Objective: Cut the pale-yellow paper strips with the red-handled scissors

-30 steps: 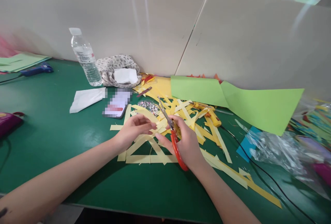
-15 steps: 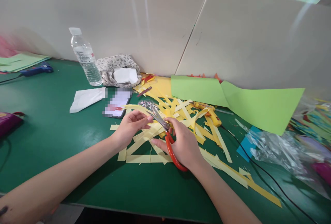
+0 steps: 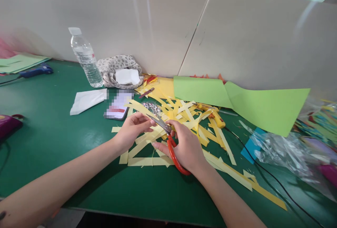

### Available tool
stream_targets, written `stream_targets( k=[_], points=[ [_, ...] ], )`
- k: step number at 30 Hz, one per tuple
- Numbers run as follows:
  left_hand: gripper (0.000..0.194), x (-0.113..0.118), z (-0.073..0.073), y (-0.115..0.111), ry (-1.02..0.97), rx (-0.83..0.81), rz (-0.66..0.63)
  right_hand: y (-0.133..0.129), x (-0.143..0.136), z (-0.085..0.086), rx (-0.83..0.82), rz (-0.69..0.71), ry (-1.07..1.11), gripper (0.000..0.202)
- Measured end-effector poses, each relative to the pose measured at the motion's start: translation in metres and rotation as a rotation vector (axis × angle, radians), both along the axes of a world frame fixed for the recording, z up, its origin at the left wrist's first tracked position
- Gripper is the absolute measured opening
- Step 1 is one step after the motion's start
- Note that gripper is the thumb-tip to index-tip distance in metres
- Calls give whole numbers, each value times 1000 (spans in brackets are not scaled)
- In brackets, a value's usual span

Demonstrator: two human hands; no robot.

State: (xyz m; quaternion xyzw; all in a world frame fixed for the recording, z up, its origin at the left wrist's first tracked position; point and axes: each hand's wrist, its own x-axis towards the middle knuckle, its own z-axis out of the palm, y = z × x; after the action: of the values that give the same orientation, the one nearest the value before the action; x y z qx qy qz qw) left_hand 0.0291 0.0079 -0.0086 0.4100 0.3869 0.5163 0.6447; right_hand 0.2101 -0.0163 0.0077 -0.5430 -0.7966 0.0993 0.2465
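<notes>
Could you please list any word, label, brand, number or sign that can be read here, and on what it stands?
No text can be read.
Bottle label: dark and red print, too small and blurred.
Phone: screen pixelated, nothing legible.
Purple object at the left edge: yellow mark, too unclear.

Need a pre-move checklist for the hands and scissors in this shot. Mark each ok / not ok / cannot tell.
1. Scissors held: ok, red handles in the right hand.
2. Blades parted: ok, visibly open.
3. Yellow strip held: ok, it looks pinched in the left hand.
4. Left hand clear of blades: not ok, thumb and a blade sit very close in view; contact unclear.
5. Strip clear of phone: cannot tell, its free end overlaps the phone in view, contact unclear.
6. Glue gun cool: cannot tell, heat doesn't show.
</notes>
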Motion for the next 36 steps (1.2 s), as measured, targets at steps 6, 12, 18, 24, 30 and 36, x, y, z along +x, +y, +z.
stream_targets(
  k=[6, 12, 18, 24, 30, 36],
  points=[
    [14, 0, 0, 0, 13, -20, 0, 0, 0, -1, 15, 9, 10, 56],
    [13, 1, 3, -1, 17, -19, 2, -1, 0, 1, -14, -1, 31, 50],
    [14, 1, 5, -1, 9, -43, -5, -1, 1, 3, 2, 4, 20, 42],
    [14, 0, 4, -1, -2, -47, -36, -1, 1, 4, 11, 13, -7, 42],
    [12, -1, 8, -1, -26, -36, -65, -1, 2, 2, 42, 9, -10, 41],
    [12, -1, 7, -1, -28, -45, -69, -1, 2, 1, 48, -5, -13, 41]
  ],
)
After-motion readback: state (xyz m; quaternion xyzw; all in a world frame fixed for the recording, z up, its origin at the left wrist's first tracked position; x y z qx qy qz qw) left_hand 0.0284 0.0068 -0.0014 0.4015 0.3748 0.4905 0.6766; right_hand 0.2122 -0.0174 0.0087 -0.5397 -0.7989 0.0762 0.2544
